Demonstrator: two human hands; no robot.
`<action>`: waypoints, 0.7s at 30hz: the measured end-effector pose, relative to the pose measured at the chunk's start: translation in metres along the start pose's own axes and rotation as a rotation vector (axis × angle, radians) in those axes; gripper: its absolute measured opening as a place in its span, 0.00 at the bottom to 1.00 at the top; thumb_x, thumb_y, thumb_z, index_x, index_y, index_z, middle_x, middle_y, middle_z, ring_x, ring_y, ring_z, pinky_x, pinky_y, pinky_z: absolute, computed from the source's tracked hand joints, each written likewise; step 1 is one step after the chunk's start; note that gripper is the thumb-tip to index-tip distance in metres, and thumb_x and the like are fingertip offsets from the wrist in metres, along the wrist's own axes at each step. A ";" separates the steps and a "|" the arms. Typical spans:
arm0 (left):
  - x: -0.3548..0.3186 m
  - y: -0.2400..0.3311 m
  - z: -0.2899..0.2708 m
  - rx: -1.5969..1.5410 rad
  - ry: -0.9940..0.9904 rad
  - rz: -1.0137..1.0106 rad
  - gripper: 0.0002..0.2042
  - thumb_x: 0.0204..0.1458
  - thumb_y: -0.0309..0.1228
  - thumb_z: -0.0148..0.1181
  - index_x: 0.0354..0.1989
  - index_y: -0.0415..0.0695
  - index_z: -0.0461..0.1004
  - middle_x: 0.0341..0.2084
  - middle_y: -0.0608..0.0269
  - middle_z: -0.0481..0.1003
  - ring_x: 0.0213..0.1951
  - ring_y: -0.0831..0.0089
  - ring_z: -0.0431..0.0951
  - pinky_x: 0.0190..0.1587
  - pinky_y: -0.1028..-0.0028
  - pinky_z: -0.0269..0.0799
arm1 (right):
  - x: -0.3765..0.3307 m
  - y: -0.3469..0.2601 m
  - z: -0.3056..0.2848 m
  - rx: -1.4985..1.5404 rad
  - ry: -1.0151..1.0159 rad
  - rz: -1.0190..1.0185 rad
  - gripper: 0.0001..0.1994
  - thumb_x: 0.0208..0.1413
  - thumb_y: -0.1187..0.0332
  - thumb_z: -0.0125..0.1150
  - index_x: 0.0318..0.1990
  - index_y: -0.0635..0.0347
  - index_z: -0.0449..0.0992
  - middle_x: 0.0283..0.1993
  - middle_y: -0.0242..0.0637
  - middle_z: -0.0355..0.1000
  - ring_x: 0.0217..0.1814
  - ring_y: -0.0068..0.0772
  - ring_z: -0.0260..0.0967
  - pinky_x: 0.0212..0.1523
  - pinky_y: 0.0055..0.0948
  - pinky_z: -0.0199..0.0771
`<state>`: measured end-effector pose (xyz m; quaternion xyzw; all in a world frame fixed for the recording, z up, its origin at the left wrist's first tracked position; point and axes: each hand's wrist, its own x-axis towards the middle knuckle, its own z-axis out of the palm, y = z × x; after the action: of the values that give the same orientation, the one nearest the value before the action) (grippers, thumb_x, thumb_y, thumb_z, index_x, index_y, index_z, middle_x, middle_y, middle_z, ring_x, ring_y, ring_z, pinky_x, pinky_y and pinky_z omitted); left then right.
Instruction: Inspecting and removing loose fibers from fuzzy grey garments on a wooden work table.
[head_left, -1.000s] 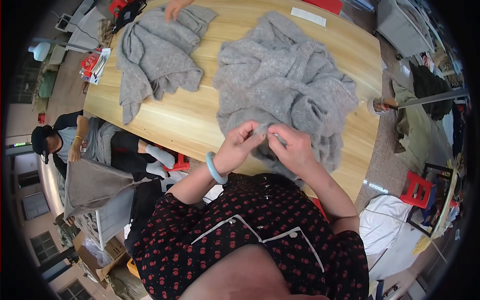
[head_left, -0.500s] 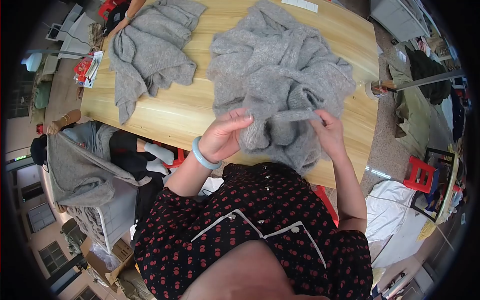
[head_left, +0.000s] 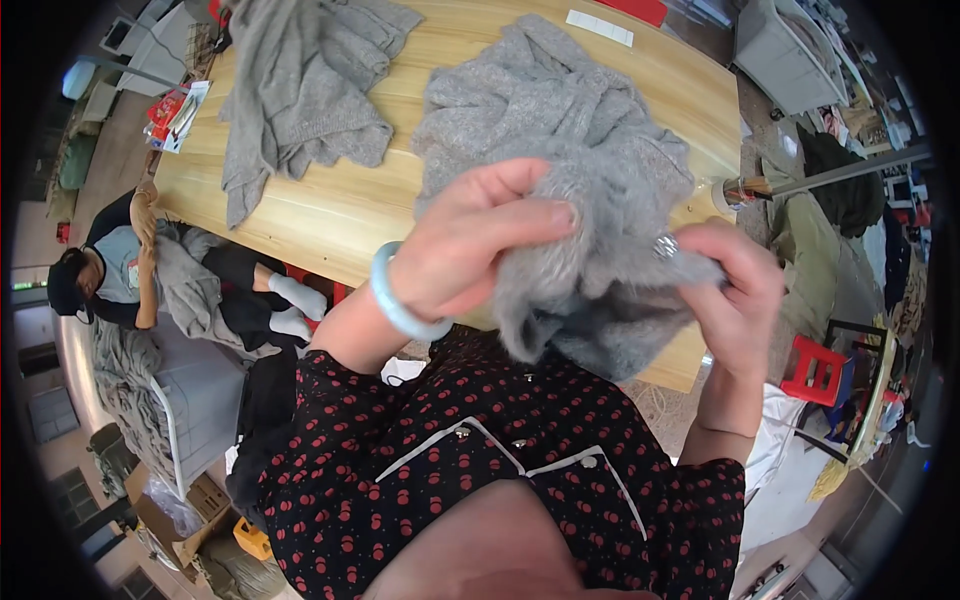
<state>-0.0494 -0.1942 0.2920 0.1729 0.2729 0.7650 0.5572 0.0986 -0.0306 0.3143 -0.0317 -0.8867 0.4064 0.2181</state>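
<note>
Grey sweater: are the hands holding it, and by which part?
Yes. Both hands grip the grey sweater by its bunched near edge: left hand beside right hand.

Two grey knitted garments lie in view: one fuzzy grey knitted sweater (head_left: 560,130) bunched on the light wooden table (head_left: 330,210), and one second grey knitted garment (head_left: 300,90) spread at the table's far left. There is one table. Two bare hands show, the left hand (head_left: 470,240) and the right hand (head_left: 735,290). One pale blue bangle (head_left: 395,300) circles a wrist. One red plastic stool (head_left: 815,370) stands on the floor. One other person (head_left: 120,275) sits below the table.
</note>
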 end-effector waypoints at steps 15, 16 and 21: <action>0.033 -0.093 -0.005 0.278 0.193 -0.031 0.03 0.47 0.25 0.54 0.29 0.39 0.68 0.23 0.73 0.68 0.25 0.88 0.64 0.28 0.86 0.61 | -0.043 0.074 0.019 0.382 -0.038 0.193 0.10 0.39 0.84 0.51 0.33 0.65 0.70 0.30 0.30 0.67 0.31 0.19 0.62 0.32 0.16 0.61; 0.035 -0.097 0.000 0.384 0.168 -0.018 0.03 0.47 0.26 0.54 0.28 0.40 0.68 0.21 0.75 0.66 0.24 0.89 0.62 0.26 0.86 0.58 | -0.047 0.074 0.011 0.325 -0.016 0.143 0.10 0.38 0.84 0.52 0.32 0.65 0.70 0.29 0.31 0.67 0.30 0.19 0.62 0.31 0.17 0.61; 0.045 -0.120 0.046 0.562 -0.013 0.084 0.05 0.46 0.26 0.55 0.27 0.39 0.67 0.17 0.74 0.63 0.22 0.88 0.60 0.21 0.84 0.56 | -0.078 0.065 -0.037 0.187 0.073 0.012 0.09 0.36 0.82 0.55 0.29 0.64 0.71 0.23 0.33 0.66 0.23 0.22 0.61 0.23 0.18 0.58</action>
<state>0.0535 -0.1134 0.2533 0.3368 0.4632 0.6805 0.4570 0.1762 0.0210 0.2601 -0.0313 -0.8361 0.4875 0.2495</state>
